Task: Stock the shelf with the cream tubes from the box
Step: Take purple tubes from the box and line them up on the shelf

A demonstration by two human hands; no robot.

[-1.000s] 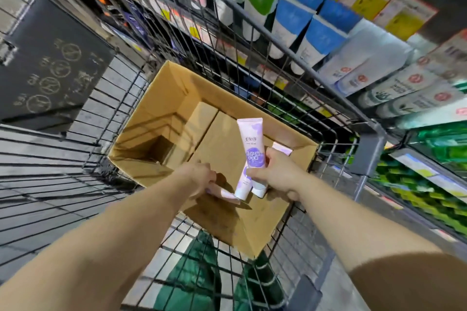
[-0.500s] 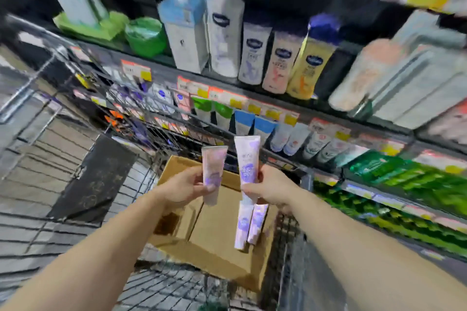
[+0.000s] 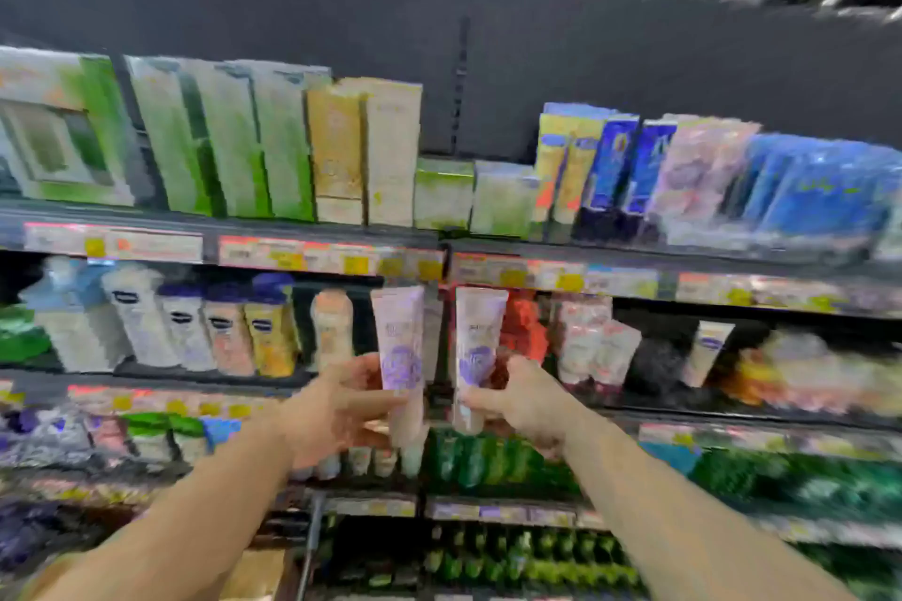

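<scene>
I see the left hand (image 3: 337, 410) gripping one cream tube (image 3: 400, 347) upright and the right hand (image 3: 524, 405) gripping another tube (image 3: 476, 347), both raised just before the blurred shelf (image 3: 634, 283) of bottles.

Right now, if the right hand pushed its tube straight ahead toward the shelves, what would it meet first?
Probably the red-orange product on the middle shelf, directly behind the cream tube that the right hand grips. Blur makes depth uncertain.
</scene>
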